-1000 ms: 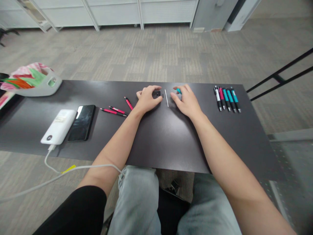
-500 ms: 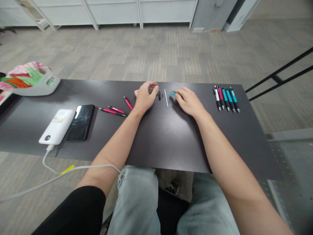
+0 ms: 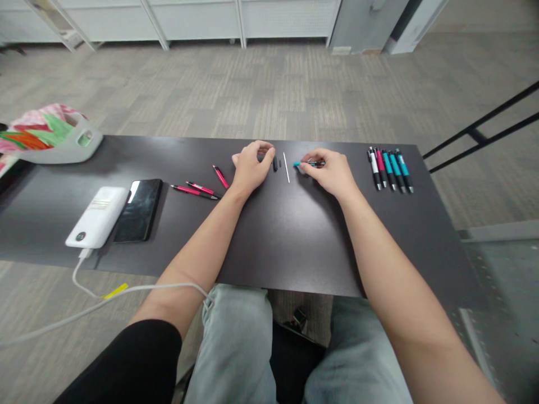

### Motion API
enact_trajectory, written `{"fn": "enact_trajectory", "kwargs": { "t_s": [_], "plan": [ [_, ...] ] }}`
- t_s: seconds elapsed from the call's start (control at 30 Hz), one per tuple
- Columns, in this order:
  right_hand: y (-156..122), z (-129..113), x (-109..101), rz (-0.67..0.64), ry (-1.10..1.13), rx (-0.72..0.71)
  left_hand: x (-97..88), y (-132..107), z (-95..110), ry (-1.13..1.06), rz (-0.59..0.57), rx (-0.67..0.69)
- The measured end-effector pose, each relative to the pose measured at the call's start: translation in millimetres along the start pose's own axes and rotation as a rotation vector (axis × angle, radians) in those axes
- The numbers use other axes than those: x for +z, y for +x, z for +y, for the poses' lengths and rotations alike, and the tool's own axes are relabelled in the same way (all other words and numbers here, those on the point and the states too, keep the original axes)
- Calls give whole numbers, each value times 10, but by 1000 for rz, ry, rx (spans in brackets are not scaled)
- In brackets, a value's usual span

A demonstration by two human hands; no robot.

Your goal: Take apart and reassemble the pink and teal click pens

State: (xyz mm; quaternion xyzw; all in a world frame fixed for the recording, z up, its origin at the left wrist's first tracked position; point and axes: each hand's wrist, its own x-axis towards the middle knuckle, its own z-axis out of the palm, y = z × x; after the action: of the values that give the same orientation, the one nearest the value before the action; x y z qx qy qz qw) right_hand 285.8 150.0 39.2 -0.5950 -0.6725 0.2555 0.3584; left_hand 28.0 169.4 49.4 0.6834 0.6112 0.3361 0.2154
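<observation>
My right hand (image 3: 330,173) pinches a teal pen barrel (image 3: 304,164) that lies along the far side of the black table (image 3: 278,230). My left hand (image 3: 250,165) is curled with its fingertips pressed together by a small black pen part (image 3: 275,163); what they hold, if anything, is hidden. A thin white refill (image 3: 286,167) lies between the two hands. Three pink pens (image 3: 202,188) rest just left of my left hand.
Several assembled pens (image 3: 389,169) lie in a row at the far right. A black phone (image 3: 138,209) and a white power bank (image 3: 96,216) with a cable sit at the left. A grey basket (image 3: 63,143) with colourful cloth stands at the far left corner.
My right hand turned and drew the teal barrel out so more of it shows. My left hand pulled its fingers in, away from the black part.
</observation>
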Motion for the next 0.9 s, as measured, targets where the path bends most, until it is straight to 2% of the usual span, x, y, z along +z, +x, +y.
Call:
{"fn": "enact_trajectory", "kwargs": {
  "t_s": [0.2,0.53,0.73,0.9],
  "plan": [
    [4,-47,28,9,22,42,-11,-19,42,-4,-5,-7],
    [-17,-167,22,59,1,35,-2,-19,35,-17,-21,-14],
    [-19,-140,36,69,11,-33,-24,-33,66,-34,-31,-9],
    [-19,-139,44,61,19,-36,-39,-42,101,-21,-42,-16]
  ]
}}
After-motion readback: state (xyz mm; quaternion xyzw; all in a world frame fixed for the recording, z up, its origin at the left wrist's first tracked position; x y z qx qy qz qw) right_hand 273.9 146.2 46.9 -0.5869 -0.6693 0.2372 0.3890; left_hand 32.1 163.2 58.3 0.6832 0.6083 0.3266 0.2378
